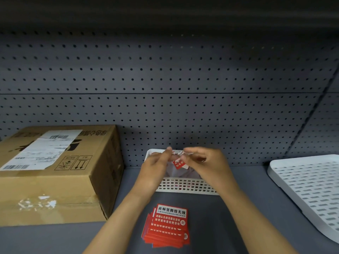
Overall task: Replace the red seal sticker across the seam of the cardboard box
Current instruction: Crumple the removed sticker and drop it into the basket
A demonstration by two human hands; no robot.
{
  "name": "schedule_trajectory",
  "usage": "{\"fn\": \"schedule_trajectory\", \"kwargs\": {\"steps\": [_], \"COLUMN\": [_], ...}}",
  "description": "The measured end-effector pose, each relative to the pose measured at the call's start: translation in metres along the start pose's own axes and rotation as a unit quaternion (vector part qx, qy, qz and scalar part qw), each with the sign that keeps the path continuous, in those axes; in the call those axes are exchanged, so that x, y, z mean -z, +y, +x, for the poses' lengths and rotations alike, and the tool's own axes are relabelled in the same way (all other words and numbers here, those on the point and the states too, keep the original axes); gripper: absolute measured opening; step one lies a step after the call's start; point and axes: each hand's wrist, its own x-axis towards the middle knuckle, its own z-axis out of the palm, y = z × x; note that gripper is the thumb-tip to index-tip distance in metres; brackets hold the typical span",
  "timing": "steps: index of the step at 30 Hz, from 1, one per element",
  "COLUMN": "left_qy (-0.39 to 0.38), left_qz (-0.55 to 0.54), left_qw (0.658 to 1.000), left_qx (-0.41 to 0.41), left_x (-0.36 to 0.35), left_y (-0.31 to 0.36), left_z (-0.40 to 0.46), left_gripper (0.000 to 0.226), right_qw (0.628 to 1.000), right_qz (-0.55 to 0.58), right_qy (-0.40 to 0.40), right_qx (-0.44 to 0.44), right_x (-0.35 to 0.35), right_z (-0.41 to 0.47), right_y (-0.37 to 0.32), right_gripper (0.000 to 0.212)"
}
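Illumination was dim and uneven. The top of the frame fell into near-black shadow, while the lower half was moderately lit from the viewer's side. Glare showed on clear tape on the cardboard box (55, 173) at lower left. Wide-angle distortion bowed the pegboard (165, 79) lines toward the edges. Both hands at centre were slightly motion-blurred; overall sharpness was soft, with compression smearing.

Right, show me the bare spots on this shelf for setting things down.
Bare shelf lies between the sticker stack and the tray, and in front of the box. It is crowded around the basket, where both hands work.
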Motion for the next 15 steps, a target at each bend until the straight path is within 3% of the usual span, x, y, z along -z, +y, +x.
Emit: {"fn": "schedule_trajectory", "kwargs": {"steps": [4,10,15], "left_qy": [-0.011,-0.003,0.072], "left_qz": [0.021,-0.005,0.107], "left_qw": [1.000,0.998,0.992], "left_qx": [0.006,0.058,-0.001], "left_x": [-0.004,-0.005,0.011], "left_y": [-0.004,-0.006,-0.018], "left_z": [0.002,0.006,0.018], "left_gripper": [0.041,0.038,0.025], "right_qw": [0.999,0.992,0.990], "right_qz": [-0.041,-0.112,-0.107], "right_qy": [0.028,0.029,0.083], "right_qx": [0.023,0.050,0.046], "right_x": [-0.001,-0.006,-0.004], "right_z": [-0.002,-0.002,0.009], "right_y": [0.001,0.005,0.015], "right_gripper": [0.012,0.012,0.013]}}
